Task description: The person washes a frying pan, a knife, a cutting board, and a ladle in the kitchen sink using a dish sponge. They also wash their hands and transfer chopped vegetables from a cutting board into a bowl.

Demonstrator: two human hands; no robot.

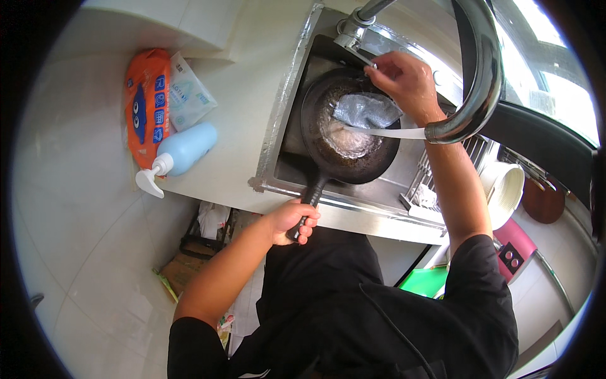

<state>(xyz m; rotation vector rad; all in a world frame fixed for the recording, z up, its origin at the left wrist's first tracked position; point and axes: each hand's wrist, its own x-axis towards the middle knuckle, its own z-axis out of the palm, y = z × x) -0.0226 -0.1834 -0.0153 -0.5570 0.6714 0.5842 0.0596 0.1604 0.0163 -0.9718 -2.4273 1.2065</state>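
Observation:
A dark frying pan [385, 161] sits in the steel sink, its black handle [314, 189] pointing toward me over the front edge. My left hand [293, 222] is wrapped round that handle. Water streams from the curved chrome faucet spout [483, 76] into the pan and churns there. A greyish, shiny cloth or scouring pad [367, 110] lies in the pan at its far right side. Above the pan's far edge, my right hand [404, 79] has its fingers closed at the end of the faucet lever [360, 54].
Left of the sink [278, 142], the counter [246, 101] holds an orange wipes pack [145, 107], a clear-and-white packet [189, 95] and a light blue pump bottle [192, 148]. A wire rack [420, 180] stands at the sink's right, with a white basket [503, 192] beyond it.

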